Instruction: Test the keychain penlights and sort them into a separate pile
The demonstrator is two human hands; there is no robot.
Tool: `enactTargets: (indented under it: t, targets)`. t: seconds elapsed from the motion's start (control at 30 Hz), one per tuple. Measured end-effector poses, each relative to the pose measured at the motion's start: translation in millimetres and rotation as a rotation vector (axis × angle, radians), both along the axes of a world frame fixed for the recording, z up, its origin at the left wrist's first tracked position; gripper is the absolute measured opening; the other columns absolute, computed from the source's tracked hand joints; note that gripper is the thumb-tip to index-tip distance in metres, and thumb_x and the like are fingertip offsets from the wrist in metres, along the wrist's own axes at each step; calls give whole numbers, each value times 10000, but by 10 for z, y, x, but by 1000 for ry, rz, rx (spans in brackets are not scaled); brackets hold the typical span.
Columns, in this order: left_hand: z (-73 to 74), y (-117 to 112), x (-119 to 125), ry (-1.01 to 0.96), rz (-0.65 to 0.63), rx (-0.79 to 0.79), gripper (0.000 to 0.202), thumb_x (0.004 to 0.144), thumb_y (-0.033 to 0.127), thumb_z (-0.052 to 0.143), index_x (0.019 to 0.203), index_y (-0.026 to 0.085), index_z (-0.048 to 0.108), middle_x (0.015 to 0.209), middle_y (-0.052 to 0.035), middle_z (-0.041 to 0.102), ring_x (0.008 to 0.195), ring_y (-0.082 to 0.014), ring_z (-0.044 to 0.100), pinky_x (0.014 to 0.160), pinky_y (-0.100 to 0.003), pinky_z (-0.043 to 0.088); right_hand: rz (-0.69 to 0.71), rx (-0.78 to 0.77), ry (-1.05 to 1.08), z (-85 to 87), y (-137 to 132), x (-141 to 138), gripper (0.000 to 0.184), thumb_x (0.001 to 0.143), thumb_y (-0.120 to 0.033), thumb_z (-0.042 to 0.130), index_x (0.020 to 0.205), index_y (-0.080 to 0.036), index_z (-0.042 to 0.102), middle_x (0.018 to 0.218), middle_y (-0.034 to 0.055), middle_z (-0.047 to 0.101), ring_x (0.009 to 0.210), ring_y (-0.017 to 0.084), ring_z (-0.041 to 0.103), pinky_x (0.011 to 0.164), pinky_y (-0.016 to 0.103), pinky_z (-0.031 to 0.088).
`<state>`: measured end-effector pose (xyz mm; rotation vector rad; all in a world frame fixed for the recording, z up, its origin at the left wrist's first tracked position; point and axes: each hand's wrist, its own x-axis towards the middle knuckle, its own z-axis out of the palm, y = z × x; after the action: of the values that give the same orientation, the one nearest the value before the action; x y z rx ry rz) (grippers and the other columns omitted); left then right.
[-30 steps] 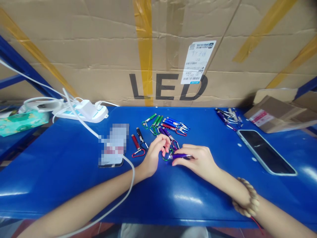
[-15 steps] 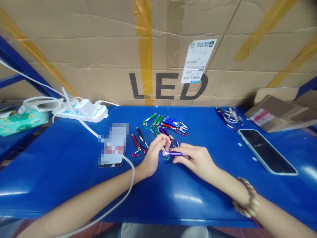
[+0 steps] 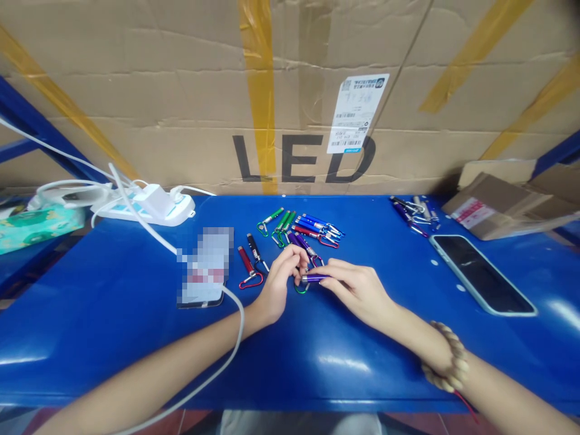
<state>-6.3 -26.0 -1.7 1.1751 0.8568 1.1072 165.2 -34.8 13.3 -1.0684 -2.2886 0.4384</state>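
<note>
My right hand [image 3: 362,289] pinches a small purple keychain flashlight [image 3: 312,278] between thumb and fingers, its end pointing left. Close to that end is my left hand [image 3: 278,284], its fingers curled inward; what they hold, if anything, is hidden. A green carabiner clip [image 3: 301,290] shows just under the purple flashlight, between the hands. Beyond the hands lie more keychain flashlights with clips: green ones [image 3: 285,222], blue ones [image 3: 319,222], a red one [image 3: 308,232] and purple ones [image 3: 304,243]. A red flashlight [image 3: 245,260] and a black one [image 3: 254,248] lie left of my left hand.
A phone [image 3: 206,266] with a white cable [image 3: 240,326] running over my left forearm lies at left. Behind it sits a power strip [image 3: 181,208]. Another phone [image 3: 483,275], more flashlights [image 3: 410,214] and a small carton [image 3: 493,205] are at right. A large cardboard box [image 3: 190,121] stands behind the table.
The bright glow at the purple flashlight's end no longer shows. My right fingers cover more of its body. The whole view has shifted slightly; the other flashlights lie as before.
</note>
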Motion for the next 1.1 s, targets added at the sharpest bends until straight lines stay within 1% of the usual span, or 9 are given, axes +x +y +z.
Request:
enactTargets:
  t: [0.17, 0.3, 0.4, 0.53, 0.6, 0.77, 0.93, 1.03, 1.1]
  targets:
    - [6, 6, 13, -59, 109, -24, 154, 815, 333, 431, 779, 188, 468, 699, 18, 456, 602, -111, 445, 538, -227, 332, -79, -72, 75, 9, 28, 10, 332, 952, -359, 386, 903, -214, 680, 789, 24, 684, 698, 138, 638, 631, 224, 459]
    - [14, 16, 14, -69, 128, -60, 161, 799, 338, 441, 767, 182, 469, 696, 15, 463, 587, -106, 442, 522, -225, 324, -380, -22, 239, 34, 140, 112, 233, 936, -349, 394, 1070, -206, 520, 874, 35, 656, 692, 145, 605, 625, 249, 459]
    - [20, 24, 16, -64, 118, -62, 162, 793, 333, 440, 760, 178, 474, 690, 12, 460, 588, -106, 441, 521, -226, 318, -548, 28, 191, 42, 284, 302, 189, 920, -321, 398, 1051, -217, 485, 842, 21, 613, 608, 135, 555, 574, 256, 433]
    - [29, 27, 20, -48, 112, -64, 168, 779, 341, 444, 744, 179, 475, 679, 12, 457, 583, -108, 437, 515, -229, 314, -641, 73, -17, -79, 534, 669, 219, 878, -299, 440, 1026, -232, 588, 982, 57, 583, 701, 163, 586, 660, 308, 470]
    - [32, 26, 21, -41, 110, -64, 173, 769, 347, 449, 736, 180, 477, 671, 12, 456, 582, -111, 437, 513, -230, 314, -685, 72, -123, -189, 661, 852, 263, 865, -280, 436, 1027, -237, 639, 948, 65, 582, 757, 188, 597, 693, 329, 487]
    - [29, 23, 19, -34, 103, -54, 180, 769, 353, 451, 736, 180, 488, 659, 12, 452, 588, -115, 442, 515, -230, 321, -785, 68, -187, -375, 866, 1141, 287, 812, -234, 467, 984, -169, 687, 1015, 130, 595, 927, 268, 578, 812, 424, 482]
    - [33, 15, 23, -23, 93, -60, 177, 768, 341, 444, 731, 174, 485, 647, 10, 463, 574, -109, 442, 512, -224, 318, -908, 71, -249, -359, 871, 1173, 363, 814, -342, 519, 1070, -123, 655, 1191, 206, 532, 1126, 406, 452, 833, 580, 416]
    - [29, 9, 23, -12, 104, -53, 171, 771, 333, 439, 733, 172, 483, 648, 11, 462, 573, -106, 439, 518, -224, 316, -903, 149, -276, -297, 823, 1098, 364, 825, -343, 526, 1108, -142, 635, 1226, 194, 521, 1147, 392, 443, 855, 562, 399]
    - [20, 8, 20, -7, 97, -36, 172, 778, 333, 439, 735, 173, 487, 651, 12, 458, 579, -109, 438, 522, -227, 316, -812, 225, -259, -238, 773, 996, 320, 846, -340, 508, 1080, -168, 644, 1195, 163, 553, 1124, 356, 475, 866, 523, 401]
